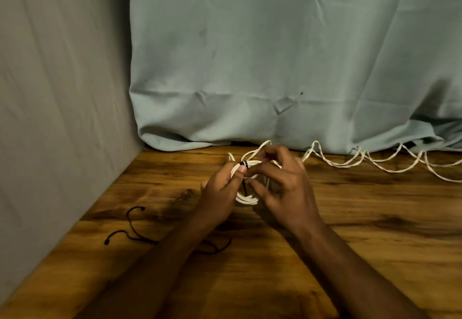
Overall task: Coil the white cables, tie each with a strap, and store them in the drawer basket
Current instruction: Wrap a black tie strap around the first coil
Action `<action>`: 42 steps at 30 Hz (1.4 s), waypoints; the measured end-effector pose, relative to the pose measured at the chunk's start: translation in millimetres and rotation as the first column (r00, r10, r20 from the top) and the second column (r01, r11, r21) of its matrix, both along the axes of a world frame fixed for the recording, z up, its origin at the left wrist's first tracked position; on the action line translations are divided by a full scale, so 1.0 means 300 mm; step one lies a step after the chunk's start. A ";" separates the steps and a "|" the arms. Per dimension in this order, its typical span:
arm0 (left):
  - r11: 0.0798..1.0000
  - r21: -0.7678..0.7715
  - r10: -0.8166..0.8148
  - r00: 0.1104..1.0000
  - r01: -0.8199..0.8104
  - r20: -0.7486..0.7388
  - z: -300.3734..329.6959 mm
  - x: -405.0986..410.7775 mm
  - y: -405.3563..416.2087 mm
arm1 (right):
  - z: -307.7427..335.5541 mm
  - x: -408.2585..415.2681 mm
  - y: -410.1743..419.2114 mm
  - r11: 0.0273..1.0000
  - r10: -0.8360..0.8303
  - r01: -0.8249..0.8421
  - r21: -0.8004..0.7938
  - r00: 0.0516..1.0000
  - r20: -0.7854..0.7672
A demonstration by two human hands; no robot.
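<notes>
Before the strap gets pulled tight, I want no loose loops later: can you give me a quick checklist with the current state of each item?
1. Black strap wrapped around the coiled white cable: ok.
2. Left hand pinching the coil at the strap: ok.
3. Right hand on the coil: ok, though its exact grip is hidden.
4. Strap fastened: cannot tell, its tail hangs loose.
5. Second white cable coiled: not ok, it trails along the wooden table.
6. Spare black straps within reach: ok.
</notes>
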State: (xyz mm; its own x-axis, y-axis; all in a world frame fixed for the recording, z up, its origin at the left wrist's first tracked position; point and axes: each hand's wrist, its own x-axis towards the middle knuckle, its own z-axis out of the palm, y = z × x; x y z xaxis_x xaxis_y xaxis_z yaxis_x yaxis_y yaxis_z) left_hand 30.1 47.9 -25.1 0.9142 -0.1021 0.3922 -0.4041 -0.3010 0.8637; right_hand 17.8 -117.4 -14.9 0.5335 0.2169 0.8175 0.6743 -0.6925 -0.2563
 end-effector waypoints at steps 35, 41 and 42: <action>0.698 -0.682 -0.488 0.842 0.219 -0.230 0.036 -0.016 -0.011 | -0.009 -0.001 0.066 0.889 0.181 -0.166 0.427 0.983 0.005; 0.734 -0.629 -0.427 0.894 0.257 -0.133 0.029 0.002 -0.021 | 0.001 -0.008 0.074 0.653 0.360 -0.126 0.747 0.919 -0.160; 0.725 -0.638 -0.408 0.908 0.260 -0.093 0.033 0.007 -0.018 | 0.006 -0.011 0.079 0.637 0.372 -0.124 0.761 0.914 -0.162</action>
State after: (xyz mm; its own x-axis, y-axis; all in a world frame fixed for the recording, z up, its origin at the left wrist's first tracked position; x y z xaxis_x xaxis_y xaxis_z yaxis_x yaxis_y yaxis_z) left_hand 32.3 42.5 -15.3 0.9323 -0.2287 0.2803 -0.1628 0.4265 0.8897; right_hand 14.5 -93.7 -13.0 0.7767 -0.2160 0.5917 0.6029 -0.0170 -0.7976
